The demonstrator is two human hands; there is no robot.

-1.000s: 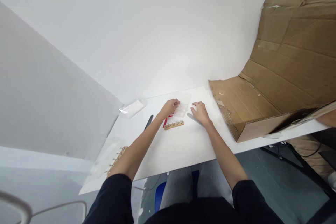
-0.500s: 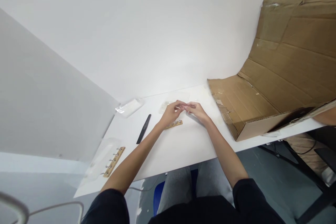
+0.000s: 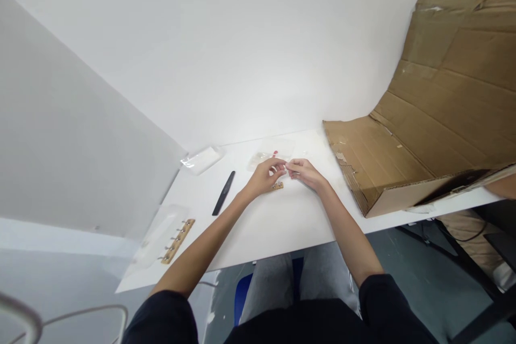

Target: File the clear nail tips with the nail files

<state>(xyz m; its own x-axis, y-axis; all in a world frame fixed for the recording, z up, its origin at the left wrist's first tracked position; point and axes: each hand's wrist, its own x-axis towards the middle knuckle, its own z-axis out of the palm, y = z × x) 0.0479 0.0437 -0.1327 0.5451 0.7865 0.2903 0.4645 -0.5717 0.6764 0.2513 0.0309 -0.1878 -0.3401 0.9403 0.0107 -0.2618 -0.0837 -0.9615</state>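
My left hand (image 3: 265,176) and my right hand (image 3: 305,173) meet over the middle of the white table, fingertips touching or nearly so. The fingers of both are pinched around something small and pale, too small to name. Partly hidden beneath my left hand is a wooden strip with metal hooks (image 3: 278,186). Just beyond the left fingers lie a clear plastic bag (image 3: 257,160) and a small red piece (image 3: 276,153).
A second wooden hook strip (image 3: 177,242) lies front left beside clear plastic (image 3: 155,239). A flat black tool (image 3: 223,193) and a plastic packet (image 3: 202,159) are left of my hands. Right stands a large cardboard box (image 3: 374,156). White walls (image 3: 258,54) rise behind.
The small red piece now shows beyond my left hand; before, a pinkish bit showed at my fingertips. My fingers have shifted slightly, and the whole view has moved a little.
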